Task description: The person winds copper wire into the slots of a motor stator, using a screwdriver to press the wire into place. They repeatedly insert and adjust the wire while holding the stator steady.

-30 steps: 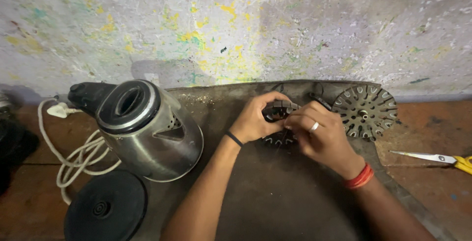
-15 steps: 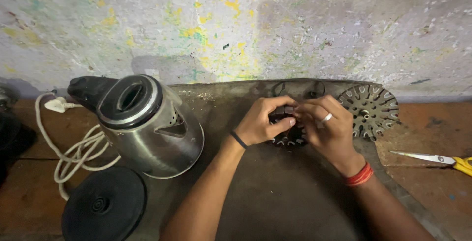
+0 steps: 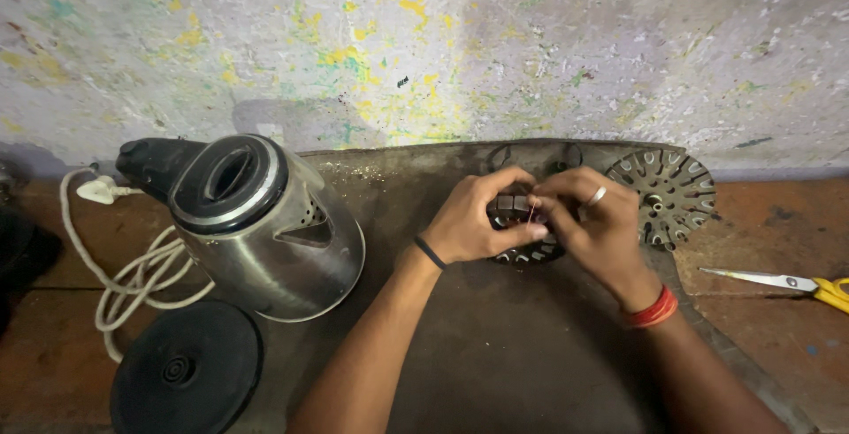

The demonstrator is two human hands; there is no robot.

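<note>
With both hands (image 3: 539, 222) pinched on a thin reddish wire (image 3: 531, 215) over the toothed round core (image 3: 522, 239) mid-tabletop (image 3: 495, 354), likely to snap or slip if tugged hard.

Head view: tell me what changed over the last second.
Little changed. Both hands, left hand and right hand, keep their grip on the round slotted metal part, fingers shifting slightly over its top. The kettle, black base, second slotted disc and scissors stayed put.
</note>
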